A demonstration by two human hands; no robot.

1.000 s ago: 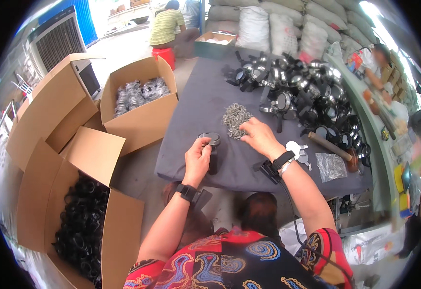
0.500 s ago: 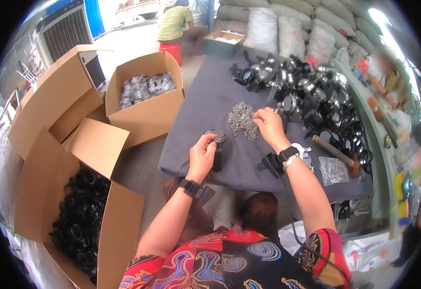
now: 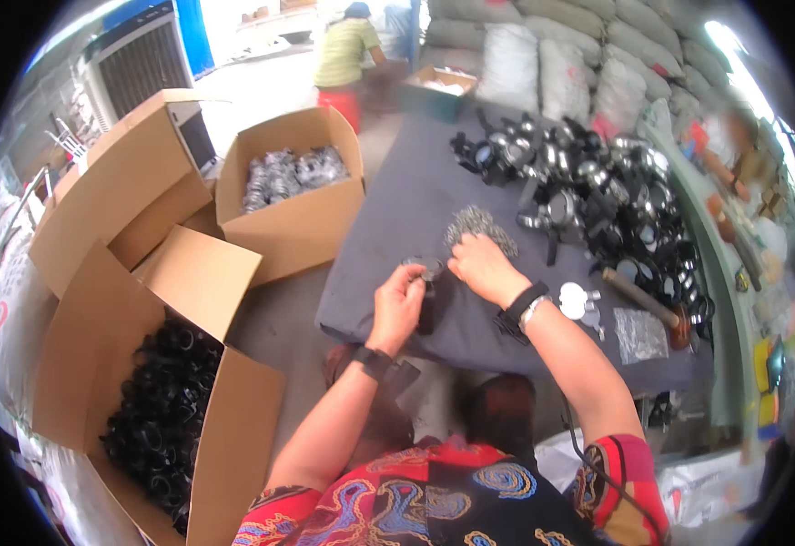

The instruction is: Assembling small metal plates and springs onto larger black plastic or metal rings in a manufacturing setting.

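My left hand grips a round silver-and-black part, with a dark arm below it, over the cushioned grey tabletop. Fingertips pinched together, my right hand is just right of that part. Whatever sits between those fingertips is too small to make out. Right behind the hand lies a heap of small bent metal pieces, partly hidden by it. A large pile of black-and-silver round parts covers the far right of the table.
A wooden-handled mallet, a clear plastic bag and white round pieces lie at right. Left of the table stand a carton of wrapped parts and another holding black parts. Someone in a yellow-green top sits beyond.
My right hand has come from the metal pieces toward me and left, close to my left hand. The left hand still holds the round part. The whole view has shifted slightly.
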